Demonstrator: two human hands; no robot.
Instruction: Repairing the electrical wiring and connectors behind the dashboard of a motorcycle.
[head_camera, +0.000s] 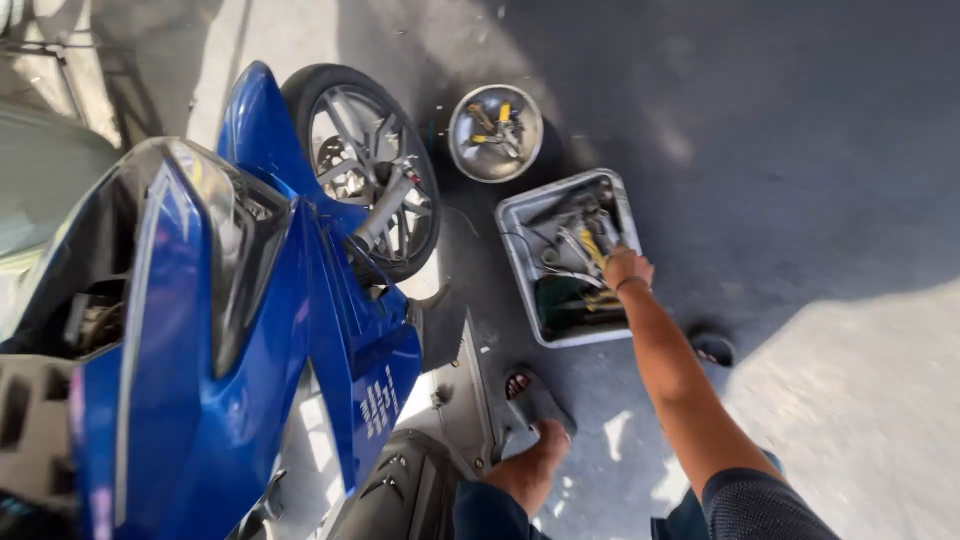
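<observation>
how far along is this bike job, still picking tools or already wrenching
Still picking tools. Set out already: a square metal tray of tools and a round metal bowl of small tools beside the blue motorbike's front wheel. In hand: the right hand reaches into the tray; what it grips is unclear. Left: no tool touches the bike yet. The left hand is out of view.

- Glossy blue plastic on the scooter fairing (250, 330), smooth and mirror-bright.
- Dull grey metal for the rectangular tray (516, 225), scuffed, with metal tools inside, some yellow-handled.
- Shiny metal for the round bowl (462, 140).
- Matt black rubber on the tyre (300, 85); silvery cast metal spokes.
- Rough, gritty concrete ground (800, 150).
- Dark knitted cloth at the sleeve (765, 505).
</observation>
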